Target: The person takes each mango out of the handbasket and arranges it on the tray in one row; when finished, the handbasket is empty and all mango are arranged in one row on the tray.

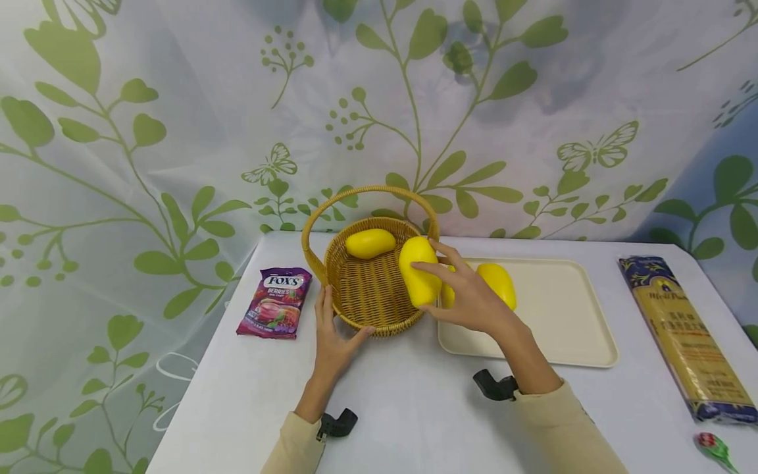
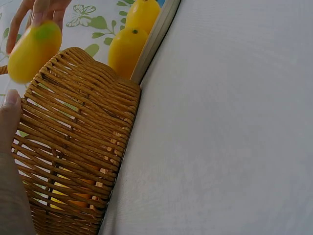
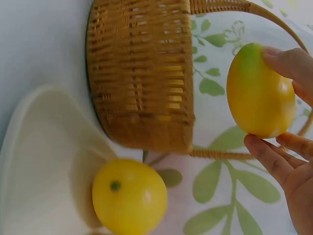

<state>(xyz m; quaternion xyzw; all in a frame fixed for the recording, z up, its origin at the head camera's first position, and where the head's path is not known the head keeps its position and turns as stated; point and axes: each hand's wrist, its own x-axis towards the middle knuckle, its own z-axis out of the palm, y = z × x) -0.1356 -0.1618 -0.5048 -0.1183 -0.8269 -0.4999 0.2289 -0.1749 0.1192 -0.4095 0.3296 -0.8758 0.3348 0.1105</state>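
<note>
- Down at bottom centre-left in the head view, there's the left sleeve (image 1: 294, 442), plain beige!
- Over at lower right, the right sleeve (image 1: 565, 428), matching beige, lightly creased.
- And look, a black, bent left wrist piece (image 1: 340, 423) by the cuff!
- Its twin, the right wrist piece (image 1: 493, 386): black, chunky, elbow-shaped.

Right grip (image 1: 468, 293) raised, curled

basket (image 1: 370, 296) near the back edge of the desk (image 1: 414, 408) is rough, woven, wicker-looking. Fruits (image 3: 261, 93) look smooth, kinda glossy; tray (image 1: 551, 309) looks like smooth matt plastic. Bag (image 1: 275, 303) by the left edge, pack (image 1: 689, 336) by the right: shiny plastic film.
</note>
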